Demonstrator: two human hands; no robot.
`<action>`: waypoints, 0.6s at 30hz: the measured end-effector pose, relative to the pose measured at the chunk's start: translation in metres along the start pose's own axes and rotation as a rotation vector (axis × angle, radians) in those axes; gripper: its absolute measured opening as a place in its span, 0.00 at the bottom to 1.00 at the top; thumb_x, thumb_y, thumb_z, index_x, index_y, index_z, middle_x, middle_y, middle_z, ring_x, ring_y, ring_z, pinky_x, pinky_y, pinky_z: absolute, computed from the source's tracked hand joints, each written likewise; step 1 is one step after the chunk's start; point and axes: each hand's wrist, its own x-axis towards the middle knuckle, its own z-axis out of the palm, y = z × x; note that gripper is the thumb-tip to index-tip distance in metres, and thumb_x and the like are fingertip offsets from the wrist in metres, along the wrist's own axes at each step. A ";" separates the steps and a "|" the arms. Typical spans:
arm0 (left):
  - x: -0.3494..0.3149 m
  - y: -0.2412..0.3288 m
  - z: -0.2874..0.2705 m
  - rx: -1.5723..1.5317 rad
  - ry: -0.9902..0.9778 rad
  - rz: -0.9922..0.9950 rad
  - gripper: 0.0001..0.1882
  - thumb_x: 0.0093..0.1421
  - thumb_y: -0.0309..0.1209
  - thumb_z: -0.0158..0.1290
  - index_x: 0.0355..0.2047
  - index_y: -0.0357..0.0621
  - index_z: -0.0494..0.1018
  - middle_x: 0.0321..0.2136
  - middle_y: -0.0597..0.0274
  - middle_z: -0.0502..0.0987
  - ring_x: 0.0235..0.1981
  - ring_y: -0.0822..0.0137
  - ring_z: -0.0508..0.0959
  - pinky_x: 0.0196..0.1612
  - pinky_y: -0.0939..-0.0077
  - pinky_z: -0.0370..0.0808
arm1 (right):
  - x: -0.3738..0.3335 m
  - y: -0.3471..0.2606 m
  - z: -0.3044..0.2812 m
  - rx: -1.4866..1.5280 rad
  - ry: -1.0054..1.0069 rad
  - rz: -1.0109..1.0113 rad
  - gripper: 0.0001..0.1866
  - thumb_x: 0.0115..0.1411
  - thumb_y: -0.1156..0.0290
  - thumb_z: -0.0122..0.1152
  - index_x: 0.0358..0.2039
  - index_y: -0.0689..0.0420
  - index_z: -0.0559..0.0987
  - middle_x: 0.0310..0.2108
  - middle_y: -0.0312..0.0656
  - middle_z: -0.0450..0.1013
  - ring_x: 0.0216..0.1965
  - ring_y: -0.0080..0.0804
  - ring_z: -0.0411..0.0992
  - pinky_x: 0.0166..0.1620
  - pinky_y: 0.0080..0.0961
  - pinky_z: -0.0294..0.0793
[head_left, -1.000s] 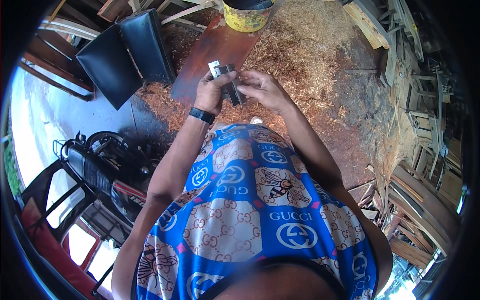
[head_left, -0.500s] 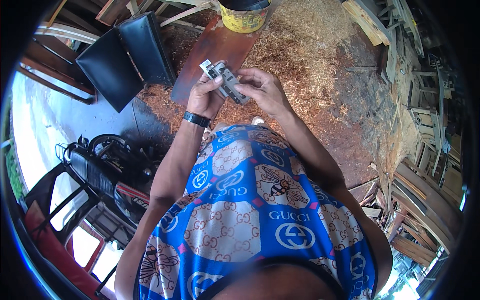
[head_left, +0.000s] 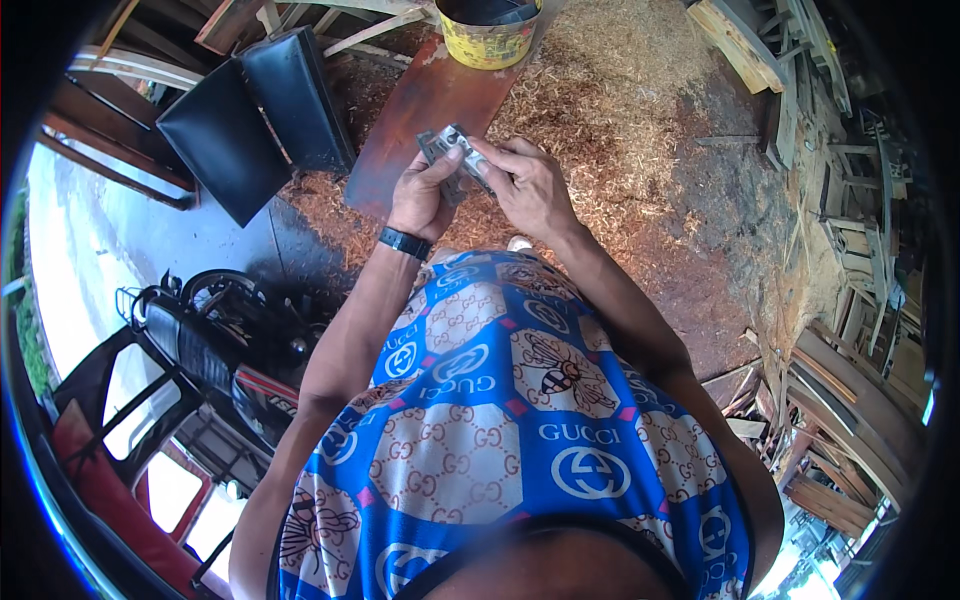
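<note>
In the head view, your left hand [head_left: 418,200] is gripping a small grey metal piece [head_left: 452,137], thumb lying across it, while your right hand [head_left: 537,192] is pinching its right side. You are holding it ahead of your patterned shirt [head_left: 460,370], above a reddish board [head_left: 405,120] and wood shavings [head_left: 610,130]; a yellow bucket [head_left: 487,45] is standing beyond.

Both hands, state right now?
Left hand: closed, holding a grey metal-looking piece.
Right hand: fingers bent at the piece's right side; whether it grips can't be told.
</note>
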 end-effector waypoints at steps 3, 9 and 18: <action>0.000 0.000 0.001 0.084 0.032 -0.013 0.10 0.71 0.27 0.53 0.52 0.44 0.73 0.43 0.65 0.80 0.42 0.70 0.79 0.42 0.72 0.77 | -0.001 0.010 0.003 -0.042 -0.007 -0.028 0.18 0.66 0.69 0.61 0.56 0.48 0.84 0.34 0.44 0.76 0.33 0.42 0.78 0.38 0.37 0.78; 0.002 -0.003 -0.005 0.128 0.140 -0.026 0.09 0.71 0.25 0.52 0.50 0.42 0.74 0.41 0.64 0.80 0.39 0.69 0.80 0.41 0.72 0.77 | -0.001 0.009 0.002 -0.212 -0.047 -0.086 0.19 0.67 0.65 0.60 0.58 0.45 0.82 0.37 0.43 0.76 0.36 0.44 0.78 0.39 0.39 0.79; 0.005 -0.006 -0.005 0.087 0.230 0.024 0.07 0.71 0.24 0.52 0.48 0.39 0.73 0.38 0.60 0.80 0.39 0.64 0.81 0.44 0.66 0.80 | -0.003 -0.004 -0.004 -0.381 -0.241 -0.001 0.30 0.67 0.52 0.61 0.68 0.40 0.72 0.44 0.43 0.74 0.41 0.45 0.78 0.42 0.41 0.80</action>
